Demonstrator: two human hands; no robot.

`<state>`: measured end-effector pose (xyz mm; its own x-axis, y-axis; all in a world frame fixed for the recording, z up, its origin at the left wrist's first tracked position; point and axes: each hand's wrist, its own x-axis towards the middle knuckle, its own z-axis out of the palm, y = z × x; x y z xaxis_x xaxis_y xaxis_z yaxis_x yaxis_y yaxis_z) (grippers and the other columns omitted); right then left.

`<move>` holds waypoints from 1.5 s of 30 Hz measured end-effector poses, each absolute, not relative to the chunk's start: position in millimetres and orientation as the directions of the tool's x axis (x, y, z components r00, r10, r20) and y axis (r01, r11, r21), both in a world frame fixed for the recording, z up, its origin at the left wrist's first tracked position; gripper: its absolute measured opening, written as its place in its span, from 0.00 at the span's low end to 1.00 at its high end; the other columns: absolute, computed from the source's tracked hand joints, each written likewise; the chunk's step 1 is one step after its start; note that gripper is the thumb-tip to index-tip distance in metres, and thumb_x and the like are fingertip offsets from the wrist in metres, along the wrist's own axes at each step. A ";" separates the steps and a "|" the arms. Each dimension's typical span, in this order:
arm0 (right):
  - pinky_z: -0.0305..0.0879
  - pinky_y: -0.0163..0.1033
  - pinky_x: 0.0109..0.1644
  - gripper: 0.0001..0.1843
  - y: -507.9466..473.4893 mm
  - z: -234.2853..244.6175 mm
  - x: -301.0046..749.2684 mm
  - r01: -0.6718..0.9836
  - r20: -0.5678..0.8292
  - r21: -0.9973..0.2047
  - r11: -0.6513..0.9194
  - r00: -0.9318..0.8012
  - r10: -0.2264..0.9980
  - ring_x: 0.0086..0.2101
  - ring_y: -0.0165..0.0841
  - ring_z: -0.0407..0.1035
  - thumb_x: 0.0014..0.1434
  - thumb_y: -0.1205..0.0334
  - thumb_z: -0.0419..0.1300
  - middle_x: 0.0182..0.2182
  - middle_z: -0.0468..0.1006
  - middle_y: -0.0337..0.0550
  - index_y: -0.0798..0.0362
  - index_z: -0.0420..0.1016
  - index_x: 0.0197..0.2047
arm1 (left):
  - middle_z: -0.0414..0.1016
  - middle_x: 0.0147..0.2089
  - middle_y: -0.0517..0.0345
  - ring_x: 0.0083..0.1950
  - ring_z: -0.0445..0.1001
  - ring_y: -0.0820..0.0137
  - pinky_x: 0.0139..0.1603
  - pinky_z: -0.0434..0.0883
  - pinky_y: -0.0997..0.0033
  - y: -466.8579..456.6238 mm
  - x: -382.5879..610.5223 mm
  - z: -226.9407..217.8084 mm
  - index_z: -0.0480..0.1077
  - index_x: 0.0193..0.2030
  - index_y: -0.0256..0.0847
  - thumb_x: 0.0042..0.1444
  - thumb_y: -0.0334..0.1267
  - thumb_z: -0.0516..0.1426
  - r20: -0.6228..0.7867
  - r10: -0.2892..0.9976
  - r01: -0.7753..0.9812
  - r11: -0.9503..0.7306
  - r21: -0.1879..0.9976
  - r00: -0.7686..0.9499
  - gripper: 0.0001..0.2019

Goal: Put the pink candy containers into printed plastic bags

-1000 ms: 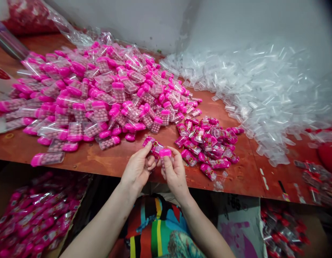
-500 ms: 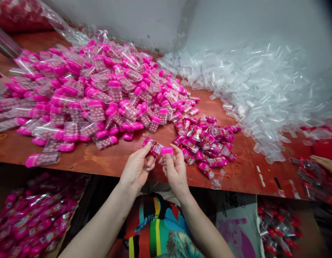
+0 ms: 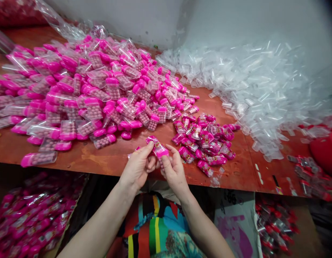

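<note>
My left hand (image 3: 136, 165) pinches a printed pink wrapper sleeve (image 3: 156, 145) between thumb and fingers, just in front of the table edge. My right hand (image 3: 175, 171) grips a small clear candy container with a pink cap (image 3: 163, 153) and pink balls inside. Sleeve and cap meet between the hands; how far one covers the other I cannot tell. Another bit of pink printed wrapping (image 3: 138, 148) shows behind my left fingers. Right of my hands lies a small heap of containers in printed pink wrappers (image 3: 206, 139).
A large heap of unwrapped pink-capped containers (image 3: 94, 107) covers the table's left. Clear empty tubes (image 3: 257, 93) are piled back right against the wall. Below the edge, a box of wrapped pink containers (image 3: 34, 218) stands left, and red-capped ones (image 3: 275, 222) lie right.
The sleeve and the pink-capped container have come together between my hands. A person's hand at the far right, over the red-capped pieces, has gone out of view.
</note>
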<state>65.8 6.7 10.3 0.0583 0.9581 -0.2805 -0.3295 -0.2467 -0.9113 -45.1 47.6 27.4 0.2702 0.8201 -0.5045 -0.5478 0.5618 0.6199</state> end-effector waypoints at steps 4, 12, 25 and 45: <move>0.47 0.26 0.17 0.24 10.9 10.9 70.4 -0.458 -0.368 -0.817 -0.351 -0.057 0.928 0.17 0.21 0.52 0.60 0.49 0.60 0.24 0.66 0.31 0.48 0.62 0.56 | 0.58 0.10 0.64 0.13 0.54 0.80 0.16 0.49 0.78 43.9 -44.3 28.3 0.67 0.20 0.36 0.55 0.53 0.60 -0.491 0.803 -0.432 0.596 0.677 0.339 0.22; 0.66 0.35 0.31 0.27 14.7 11.6 75.2 0.000 -0.098 -0.995 -0.098 0.095 0.991 0.27 0.30 0.68 0.57 0.56 0.64 0.32 0.75 0.40 0.45 0.64 0.59 | 0.53 0.11 0.70 0.12 0.44 0.84 0.15 0.43 0.79 39.7 -43.2 24.8 0.69 0.24 0.36 0.53 0.53 0.61 -0.513 0.782 -0.439 0.623 0.648 0.353 0.20; 0.53 0.27 0.21 0.24 9.2 18.2 72.3 -0.363 -0.305 -0.882 -0.300 -0.046 0.951 0.19 0.23 0.56 0.64 0.50 0.56 0.24 0.68 0.31 0.45 0.56 0.59 | 0.59 0.15 0.68 0.15 0.50 0.83 0.16 0.48 0.80 37.6 -43.8 24.8 0.67 0.25 0.36 0.53 0.51 0.61 -0.497 0.829 -0.393 0.560 0.729 0.257 0.19; 0.62 0.29 0.21 0.22 8.4 4.0 70.7 -0.287 -0.271 -0.924 -0.253 0.024 0.962 0.20 0.24 0.62 0.65 0.52 0.53 0.27 0.68 0.33 0.44 0.56 0.61 | 0.53 0.14 0.73 0.13 0.46 0.84 0.15 0.48 0.81 25.6 -34.1 19.1 0.66 0.28 0.37 0.54 0.50 0.61 -0.514 0.802 -0.424 0.598 0.680 0.305 0.17</move>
